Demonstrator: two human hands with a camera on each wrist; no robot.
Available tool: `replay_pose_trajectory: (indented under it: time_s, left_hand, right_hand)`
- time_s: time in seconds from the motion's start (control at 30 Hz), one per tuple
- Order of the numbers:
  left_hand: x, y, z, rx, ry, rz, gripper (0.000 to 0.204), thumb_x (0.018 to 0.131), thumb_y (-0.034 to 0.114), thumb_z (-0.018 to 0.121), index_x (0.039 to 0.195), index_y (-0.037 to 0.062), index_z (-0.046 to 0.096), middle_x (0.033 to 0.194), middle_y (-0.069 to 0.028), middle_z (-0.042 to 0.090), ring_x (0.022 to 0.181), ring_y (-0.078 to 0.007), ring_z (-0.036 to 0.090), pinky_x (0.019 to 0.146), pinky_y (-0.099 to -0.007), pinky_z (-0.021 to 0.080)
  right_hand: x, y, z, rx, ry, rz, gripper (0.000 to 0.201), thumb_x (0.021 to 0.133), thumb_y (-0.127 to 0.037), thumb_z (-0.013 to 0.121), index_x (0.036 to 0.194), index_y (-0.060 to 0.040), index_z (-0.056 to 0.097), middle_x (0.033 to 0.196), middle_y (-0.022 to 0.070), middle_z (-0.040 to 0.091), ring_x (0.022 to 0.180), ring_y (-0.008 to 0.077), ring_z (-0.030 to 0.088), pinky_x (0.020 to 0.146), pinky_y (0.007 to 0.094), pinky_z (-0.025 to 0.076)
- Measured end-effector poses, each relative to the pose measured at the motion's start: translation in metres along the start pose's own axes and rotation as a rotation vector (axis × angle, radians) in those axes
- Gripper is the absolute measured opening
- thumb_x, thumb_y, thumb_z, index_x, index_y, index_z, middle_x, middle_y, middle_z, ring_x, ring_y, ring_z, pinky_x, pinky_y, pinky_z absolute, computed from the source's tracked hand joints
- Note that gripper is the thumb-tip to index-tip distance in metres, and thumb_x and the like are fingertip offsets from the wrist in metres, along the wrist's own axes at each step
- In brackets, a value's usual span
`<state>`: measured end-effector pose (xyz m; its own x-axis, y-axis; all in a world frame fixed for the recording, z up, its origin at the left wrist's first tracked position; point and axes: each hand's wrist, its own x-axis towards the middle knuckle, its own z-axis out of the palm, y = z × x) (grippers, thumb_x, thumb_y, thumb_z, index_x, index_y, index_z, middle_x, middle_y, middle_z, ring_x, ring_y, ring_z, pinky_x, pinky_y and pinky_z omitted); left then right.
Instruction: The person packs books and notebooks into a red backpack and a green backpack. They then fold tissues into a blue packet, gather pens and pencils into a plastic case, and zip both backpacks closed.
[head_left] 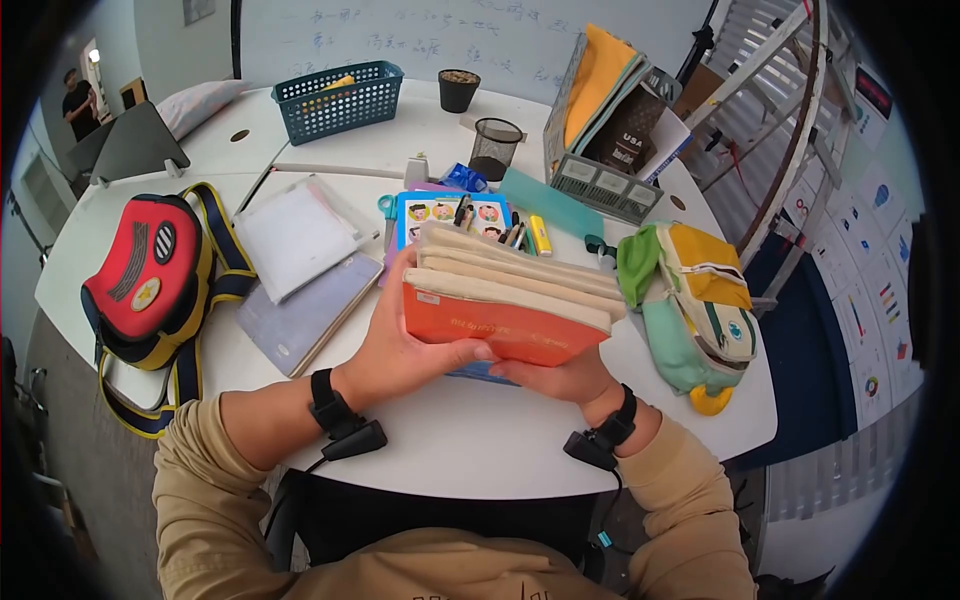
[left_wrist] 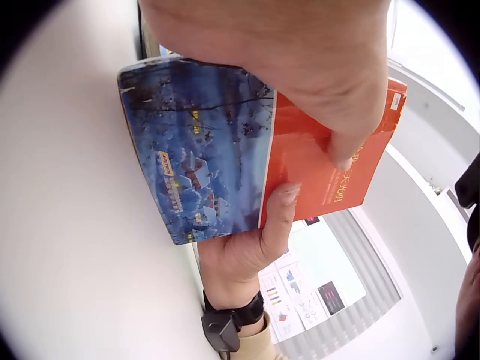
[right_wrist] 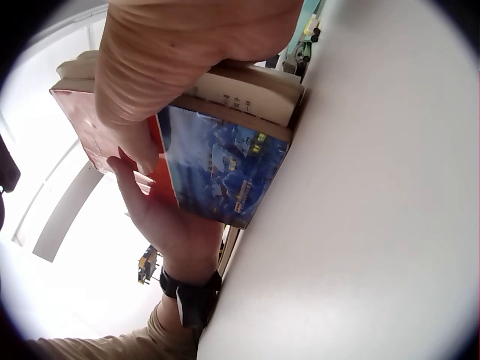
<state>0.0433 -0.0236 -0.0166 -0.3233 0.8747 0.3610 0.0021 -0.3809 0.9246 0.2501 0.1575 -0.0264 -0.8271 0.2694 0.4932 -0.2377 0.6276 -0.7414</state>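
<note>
Mid-frame, the left hand and right hand pinch a paperback stack from either side (presumably keeping it together).

An office or classroom-like room is suggested: a handwritten whiteboard is seen at the far side, a file rack and mesh pen cup are set on the white surface, and printed charts are displayed at right.
</note>
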Motion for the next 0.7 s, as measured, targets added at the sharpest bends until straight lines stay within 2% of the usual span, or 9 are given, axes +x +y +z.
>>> replay_pose_trajectory:
  time_s: [0.1, 0.2, 0.3, 0.4, 0.5, 0.53, 0.7]
  left_hand:
    - [-0.001, 0.001, 0.004, -0.034, -0.030, -0.015, 0.114, 0.087, 0.011, 0.104, 0.172, 0.0044, 0.029, 0.163, -0.0142, 0.059, 0.154, -0.0220, 0.057, 0.127, -0.0414, 0.052]
    - [-0.002, -0.001, 0.000, 0.076, -0.086, -0.102, 0.114, 0.086, 0.011, 0.105, 0.172, 0.0044, 0.030, 0.165, -0.0138, 0.059, 0.154, -0.0216, 0.057, 0.126, -0.0409, 0.052]
    - [0.000, 0.001, -0.004, 0.164, -0.144, -0.048, 0.109, 0.085, 0.013, 0.106, 0.169, 0.0035, 0.037, 0.161, -0.0129, 0.063, 0.150, -0.0216, 0.061, 0.124, -0.0410, 0.054]
    - [0.003, -0.001, -0.003, 0.137, -0.028, 0.148, 0.099, 0.085, 0.013, 0.106, 0.164, 0.0024, 0.048, 0.154, -0.0114, 0.070, 0.143, -0.0202, 0.067, 0.121, -0.0405, 0.056]
    - [0.005, -0.004, 0.002, -0.035, -0.002, 0.107, 0.089, 0.087, 0.013, 0.105, 0.160, 0.0019, 0.055, 0.148, -0.0108, 0.075, 0.137, -0.0185, 0.070, 0.119, -0.0397, 0.057]
    - [0.005, -0.003, 0.003, 0.012, -0.019, 0.095, 0.084, 0.088, 0.013, 0.104, 0.158, 0.0016, 0.058, 0.147, -0.0108, 0.076, 0.136, -0.0180, 0.071, 0.119, -0.0393, 0.058]
    - [0.001, 0.009, 0.001, 0.161, -0.040, 0.046, 0.064, 0.093, 0.011, 0.100, 0.148, -0.0001, 0.070, 0.141, -0.0108, 0.080, 0.128, -0.0154, 0.074, 0.112, -0.0360, 0.061]
  right_hand:
    - [-0.001, 0.000, 0.004, 0.055, -0.016, 0.018, 0.068, 0.085, -0.017, 0.104, 0.146, -0.0061, 0.076, 0.142, 0.0112, 0.080, 0.130, 0.0280, 0.076, 0.112, 0.0430, 0.060]
    - [-0.001, -0.005, 0.006, 0.083, -0.043, 0.032, 0.067, 0.086, -0.014, 0.103, 0.146, -0.0060, 0.076, 0.143, 0.0114, 0.080, 0.131, 0.0281, 0.076, 0.112, 0.0430, 0.060]
    - [0.002, -0.006, 0.005, 0.004, -0.067, -0.018, 0.066, 0.087, -0.014, 0.103, 0.147, -0.0061, 0.076, 0.144, 0.0112, 0.079, 0.131, 0.0278, 0.076, 0.112, 0.0425, 0.060]
    - [0.005, -0.007, 0.002, 0.004, -0.053, -0.025, 0.067, 0.087, -0.015, 0.103, 0.147, -0.0060, 0.075, 0.144, 0.0110, 0.079, 0.131, 0.0274, 0.075, 0.112, 0.0421, 0.060]
    - [0.003, -0.006, 0.001, 0.077, -0.036, 0.074, 0.068, 0.088, -0.016, 0.103, 0.148, -0.0056, 0.074, 0.145, 0.0113, 0.078, 0.132, 0.0276, 0.075, 0.113, 0.0422, 0.059]
    - [0.002, -0.005, 0.001, 0.104, -0.036, 0.120, 0.068, 0.088, -0.016, 0.103, 0.149, -0.0055, 0.074, 0.146, 0.0115, 0.078, 0.132, 0.0278, 0.075, 0.113, 0.0423, 0.059]
    - [0.008, -0.010, -0.001, 0.125, -0.051, 0.080, 0.068, 0.091, -0.018, 0.102, 0.150, -0.0051, 0.072, 0.147, 0.0110, 0.077, 0.133, 0.0270, 0.073, 0.113, 0.0419, 0.059]
